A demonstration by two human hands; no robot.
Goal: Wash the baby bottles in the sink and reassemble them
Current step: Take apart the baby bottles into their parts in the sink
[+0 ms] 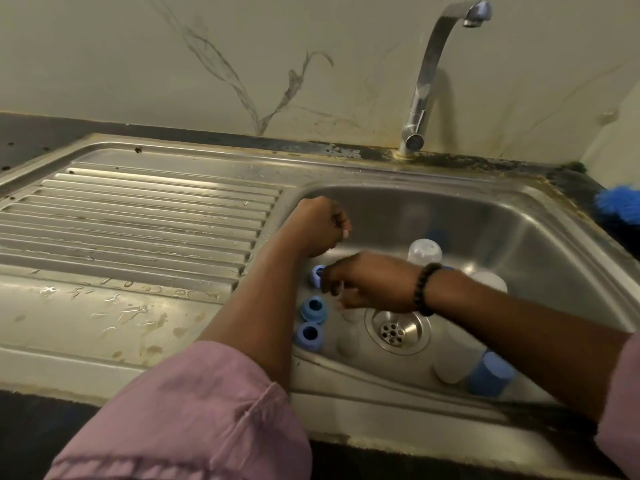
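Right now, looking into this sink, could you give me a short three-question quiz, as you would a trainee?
1. True or false: water is running from the tap.
2. How many blue screw rings lie along the left side of the basin? A) one B) three C) five
3. Fill in: the right hand, which wears a bead bracelet at the wrist, reaches over the ____.

Key: 1 false; 2 B; 3 drain.
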